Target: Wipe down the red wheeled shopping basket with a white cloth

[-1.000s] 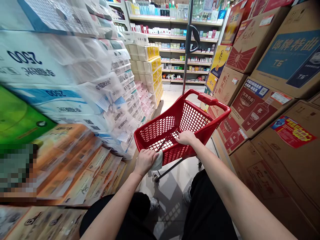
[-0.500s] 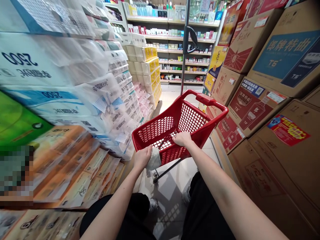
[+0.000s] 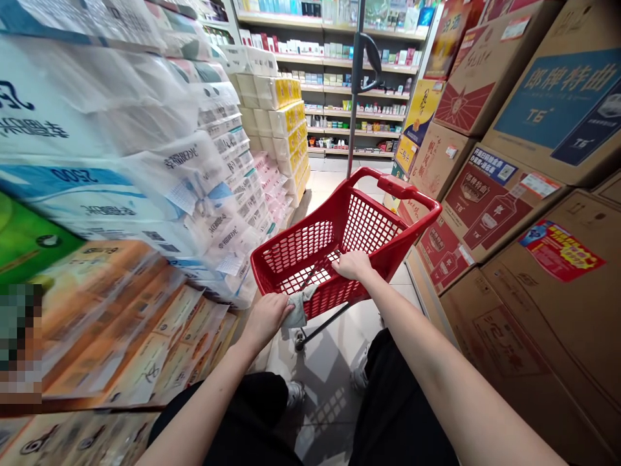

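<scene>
Gripping the red basket cart (image 3: pixel 373 226) by its near rim, head view. My left hand (image 3: pixel 266 317) was at the near-left corner, fingers curled shut on a grey-white cloth (image 3: pixel 297 309), with the cloth touching the rim. My right hand (image 3: pixel 353 264) sat further right on the same rim, fingers folded together over the edge and clamped on it. The cart stood in the aisle just ahead of my knees, tilted in frame, mesh floor bare where visible. Its handle (image 3: pixel 405 191) was at the far end, and one wheel (image 3: pixel 299 338) showed under the near-left corner. On the left, stacked tissue packs (image 3: pixel 145 129) in plastic wrap sat just beside the cart, motion-blurred. On the right, cardboard boxes (image 3: pixel 509 194) were stacked high, near the cart's right wall; I couldn't tell whether they touched. A dark pole (image 3: pixel 356 97) rose behind the far end. Stocked shelves (image 3: pixel 334 77) ran across the aisle's far end, well apart from the cart. Pale tiled floor (image 3: pixel 330 369) below.
</scene>
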Motion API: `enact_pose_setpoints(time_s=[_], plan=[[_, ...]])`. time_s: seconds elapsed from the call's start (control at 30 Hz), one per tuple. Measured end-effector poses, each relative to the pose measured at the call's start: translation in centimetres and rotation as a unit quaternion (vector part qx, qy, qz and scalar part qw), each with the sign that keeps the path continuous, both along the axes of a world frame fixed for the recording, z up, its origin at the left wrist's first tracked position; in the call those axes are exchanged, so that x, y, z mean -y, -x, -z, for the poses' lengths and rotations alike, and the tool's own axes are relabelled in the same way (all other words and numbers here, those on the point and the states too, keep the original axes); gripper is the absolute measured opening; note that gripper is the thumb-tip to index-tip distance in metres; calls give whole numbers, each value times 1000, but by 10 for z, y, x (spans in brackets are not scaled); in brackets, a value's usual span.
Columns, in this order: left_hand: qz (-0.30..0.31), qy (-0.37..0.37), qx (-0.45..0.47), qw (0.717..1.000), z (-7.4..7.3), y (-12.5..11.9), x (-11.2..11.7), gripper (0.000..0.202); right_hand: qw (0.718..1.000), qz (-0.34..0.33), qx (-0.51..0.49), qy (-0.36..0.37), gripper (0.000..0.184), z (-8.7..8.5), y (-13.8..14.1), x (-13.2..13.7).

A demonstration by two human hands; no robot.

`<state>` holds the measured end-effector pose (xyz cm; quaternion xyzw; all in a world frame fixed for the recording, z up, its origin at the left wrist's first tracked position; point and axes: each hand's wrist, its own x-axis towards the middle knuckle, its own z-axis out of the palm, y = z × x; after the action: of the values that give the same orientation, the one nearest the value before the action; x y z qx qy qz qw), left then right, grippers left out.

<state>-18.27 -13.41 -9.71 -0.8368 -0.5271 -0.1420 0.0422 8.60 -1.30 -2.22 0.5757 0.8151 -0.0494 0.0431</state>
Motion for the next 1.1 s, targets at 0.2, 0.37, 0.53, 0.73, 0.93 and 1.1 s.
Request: enact_pose_setpoints(time_s=[0.2,0.37,0.53,0.73,0.93,1.1], plan=[[-53,-9,4,999,-4,-20,-8,46,1000,-4,7,-12,56,0,-5,-2],[-82,8,-1,997,-5,-32,-7,51,999,13,15,-30,52,-2,-8,0],[-141,72,-3,987,-17,-39,-12,57,998,21,16,-55,52,-1,-7,3],[-222,234,3,947,-34,-41,-34,61,1000,11,13,-18,54,-2,-5,5],[-243,261,-3,934,-36,-47,-44,60,1000,20,6,-3,54,-1,-6,2],[-261,279,-7,924,-38,-51,-52,53,996,59,15,58,50,-4,-1,-5]])
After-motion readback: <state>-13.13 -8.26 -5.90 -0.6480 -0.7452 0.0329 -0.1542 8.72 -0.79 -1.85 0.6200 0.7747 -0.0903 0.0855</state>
